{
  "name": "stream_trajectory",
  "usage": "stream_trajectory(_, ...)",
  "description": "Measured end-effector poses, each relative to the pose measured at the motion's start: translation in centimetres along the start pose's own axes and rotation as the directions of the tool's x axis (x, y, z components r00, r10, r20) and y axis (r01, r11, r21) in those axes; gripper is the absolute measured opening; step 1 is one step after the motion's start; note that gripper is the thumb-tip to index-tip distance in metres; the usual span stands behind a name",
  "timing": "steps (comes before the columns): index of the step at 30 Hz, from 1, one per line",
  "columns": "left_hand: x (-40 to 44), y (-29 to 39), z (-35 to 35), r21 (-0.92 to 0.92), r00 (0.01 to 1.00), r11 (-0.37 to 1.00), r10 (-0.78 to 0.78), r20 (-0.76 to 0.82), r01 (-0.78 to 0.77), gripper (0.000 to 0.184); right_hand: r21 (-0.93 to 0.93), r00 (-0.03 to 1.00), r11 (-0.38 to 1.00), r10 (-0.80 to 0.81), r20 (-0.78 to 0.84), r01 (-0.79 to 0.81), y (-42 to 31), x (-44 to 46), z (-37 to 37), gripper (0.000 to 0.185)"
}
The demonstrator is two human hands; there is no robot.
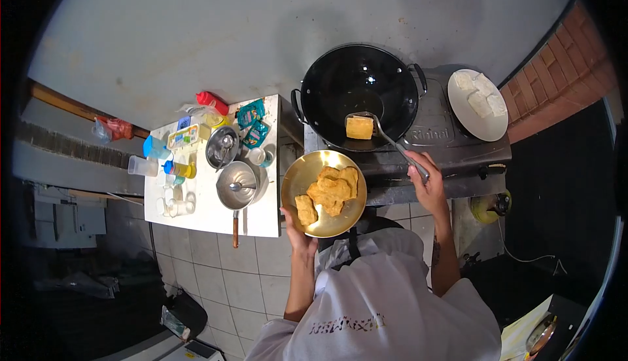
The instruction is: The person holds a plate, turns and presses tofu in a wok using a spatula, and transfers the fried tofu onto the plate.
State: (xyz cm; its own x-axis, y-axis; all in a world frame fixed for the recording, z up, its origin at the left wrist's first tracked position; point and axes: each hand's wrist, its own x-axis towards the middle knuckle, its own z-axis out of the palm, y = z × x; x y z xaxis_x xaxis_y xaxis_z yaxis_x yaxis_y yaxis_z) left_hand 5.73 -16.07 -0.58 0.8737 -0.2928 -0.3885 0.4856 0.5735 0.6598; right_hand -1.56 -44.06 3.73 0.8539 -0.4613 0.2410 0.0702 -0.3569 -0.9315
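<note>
My left hand (297, 233) grips the rim of a gold-coloured metal plate (297, 181), held just in front of the stove. Several golden fried pieces (330, 191), apparently tofu, lie on it. In my right hand (428, 181) is the handle of a metal skimmer (399, 148). Its head carries one browned tofu piece (359, 127) over the near edge of a black two-handled wok (327, 76). Dark, shiny oil seems to fill the wok's bottom. The skimmer's head is partly hidden under the piece.
A stove (451, 158) bears the wok and a white plate (494, 125) with several white tofu pieces. To the left, a white table (196, 227) holds a saucepan (252, 197), a metal bowl (219, 158), green sachets (252, 113), a red bottle (212, 102) and cups. A gas cylinder (487, 209) stands at right.
</note>
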Motion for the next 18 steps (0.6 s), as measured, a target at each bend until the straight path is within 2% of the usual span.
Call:
stream_trajectory(3, 0.57, 0.24, -0.62, 0.018, 1.000, 1.000, 0.023, -0.013, -0.023, 0.069, 0.007, 1.000, 1.000, 0.005, 0.008, -0.005, 0.40, -0.26, 0.05, 0.025)
stream_trajectory(6, 0.61, 0.58, -0.53, 0.005, 0.999, 0.999, 0.042, -0.016, -0.042, 0.068, -0.022, 0.998, 0.998, -0.054, 0.015, 0.054, 0.87, -0.25, 0.12, 0.028)
stream_trajectory(8, 0.37, 0.75, -0.40, 0.021, 0.998, 0.998, 0.051, -0.026, -0.051, 0.068, 0.032, 0.999, 0.998, 0.047, -0.001, -0.047, 0.41, -0.28, 0.15, 0.026)
stream_trajectory(9, 0.31, 0.81, -0.33, 0.036, 0.998, 0.998, 0.061, -0.033, -0.059, 0.068, 0.031, 0.999, 0.998, 0.047, -0.002, -0.047, 0.57, -0.33, 0.17, 0.026)
stream_trajectory(11, 0.22, 0.85, -0.21, 0.000, 0.998, 0.998, 0.058, -0.035, -0.058, 0.063, -0.021, 0.997, 0.997, -0.070, 0.020, 0.071, 1.04, -0.31, 0.15, 0.029)
stream_trajectory(12, 0.17, 0.80, -0.20, -0.035, 0.998, 0.998, 0.056, -0.040, -0.057, 0.058, -0.023, 0.997, 0.997, -0.072, 0.021, 0.073, 0.86, -0.31, 0.12, 0.029)
stream_trajectory(15, 0.31, 0.29, -0.71, 0.031, 0.996, 0.997, 0.076, -0.055, -0.074, 0.069, 0.030, 0.999, 0.999, -0.039, 0.021, 0.038, 0.42, -0.38, 0.18, 0.029)
stream_trajectory(18, 0.26, 0.06, -0.76, -0.005, 0.997, 0.998, 0.063, -0.047, -0.063, 0.069, 0.017, 0.999, 0.999, -0.041, 0.029, 0.040, 0.73, -0.30, 0.21, 0.028)
